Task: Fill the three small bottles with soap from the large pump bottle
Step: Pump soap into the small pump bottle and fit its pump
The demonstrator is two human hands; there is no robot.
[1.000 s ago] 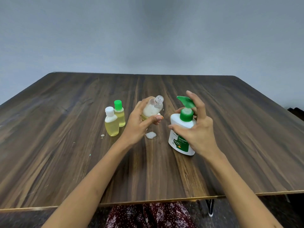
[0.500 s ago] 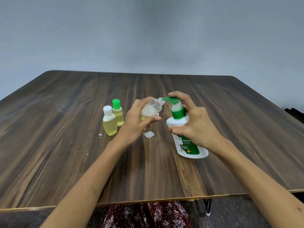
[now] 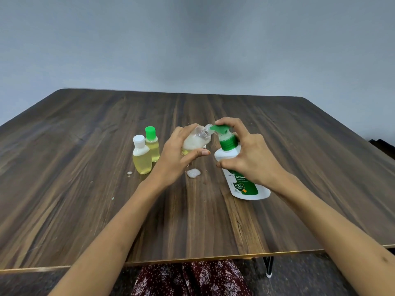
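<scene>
Since half-second ago: little moved; pump nozzle (image 3: pixel 221 129) stays at mouth of uncapped small bottle (image 3: pixel 197 140), frame centre. Left hand (image 3: pixel 178 155) grasps that tilted bottle, foamy white inside. Right hand (image 3: pixel 248 155) clasps tilted large pump bottle (image 3: pixel 241 178), forefinger over pump head. White-capped bottle (image 3: pixel 141 155) and green-capped bottle (image 3: pixel 152 144), both yellow-filled, stand touching, left of centre. Soap blob (image 3: pixel 193 173) on wooden table (image 3: pixel 85 199).
</scene>
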